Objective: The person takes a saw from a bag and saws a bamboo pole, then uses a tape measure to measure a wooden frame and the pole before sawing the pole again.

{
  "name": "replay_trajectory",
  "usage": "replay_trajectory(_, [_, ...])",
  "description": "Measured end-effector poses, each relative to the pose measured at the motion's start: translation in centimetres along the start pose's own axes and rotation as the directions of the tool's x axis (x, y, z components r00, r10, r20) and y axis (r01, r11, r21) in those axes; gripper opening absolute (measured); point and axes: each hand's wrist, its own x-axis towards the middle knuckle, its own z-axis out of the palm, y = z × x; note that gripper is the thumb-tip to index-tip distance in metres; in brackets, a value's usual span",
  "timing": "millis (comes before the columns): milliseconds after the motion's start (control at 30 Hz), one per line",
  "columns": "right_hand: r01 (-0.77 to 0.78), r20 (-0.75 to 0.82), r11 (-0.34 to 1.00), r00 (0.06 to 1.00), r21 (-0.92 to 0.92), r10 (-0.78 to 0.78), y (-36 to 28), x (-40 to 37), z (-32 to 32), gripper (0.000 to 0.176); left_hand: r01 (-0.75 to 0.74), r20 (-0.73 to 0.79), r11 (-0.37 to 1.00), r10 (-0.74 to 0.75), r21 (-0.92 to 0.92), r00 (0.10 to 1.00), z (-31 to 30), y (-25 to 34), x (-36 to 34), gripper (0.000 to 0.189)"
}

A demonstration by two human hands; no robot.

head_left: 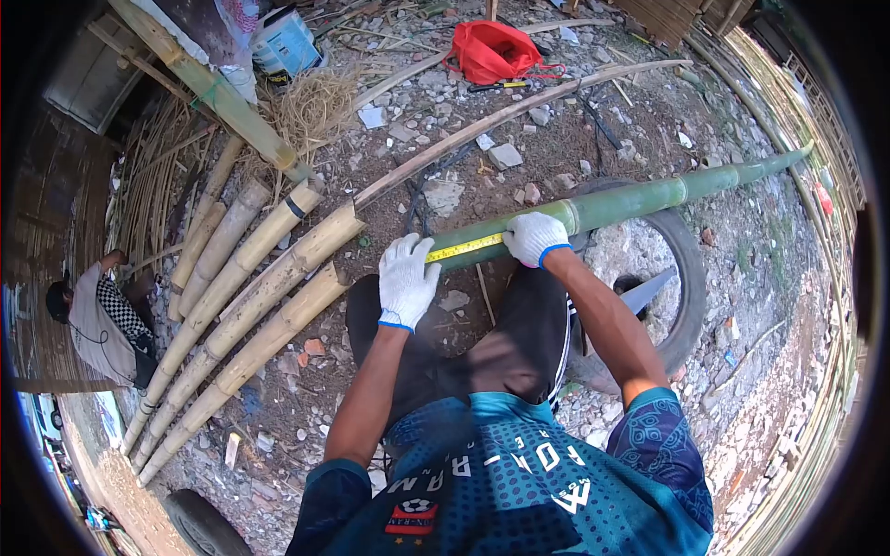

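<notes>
A long green bamboo pole lies across in front of me, its middle over a tire. A yellow measuring tape is stretched along its near part. My left hand, in a white glove with a blue cuff, is closed at the tape's left end, over the pole's left end. My right hand, gloved the same way, is closed round the pole at the tape's other end, left of a bamboo node. The fingertips of my right hand are partly hidden.
A tire surrounds rubble, with a saw blade over it. Dry bamboo poles lie at left, near a crouching person. A red bag and a paint bucket stand farther back; stones cover the ground.
</notes>
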Motion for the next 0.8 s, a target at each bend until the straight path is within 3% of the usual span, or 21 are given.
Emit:
replay_trajectory(67, [-0.004,-0.003,1.0,1.0,0.017,0.004,-0.1,-0.2,-0.1,0.038,-0.038,0.049,0.999,0.037,0.022,0.998,-0.1,-0.4,0.5,0.051])
replay_trajectory(167, [-0.007,-0.002,0.999,1.0,0.037,0.007,0.2,0.3,0.3,0.038,-0.218,0.206,0.975,0.205,0.042,0.957,-0.9,0.2,1.5,0.055])
replay_trajectory(300, [-0.008,-0.005,0.999,1.0,0.05,0.008,0.3,0.4,0.4,0.038,-0.342,0.28,0.94,0.328,0.001,0.902,-0.3,1.6,2.9,0.056])
replay_trajectory(533, [-0.018,-0.025,0.997,0.999,0.076,0.02,0.5,0.5,0.8,0.037,-0.375,0.382,0.927,0.353,-0.019,0.854,0.5,2.4,4.4,0.058])
replay_trajectory(800, [-0.016,-0.026,0.999,1.0,0.043,0.017,0.7,0.7,1.4,0.036,-0.375,0.389,0.924,0.373,-0.074,0.842,0.5,2.2,5.5,0.056])
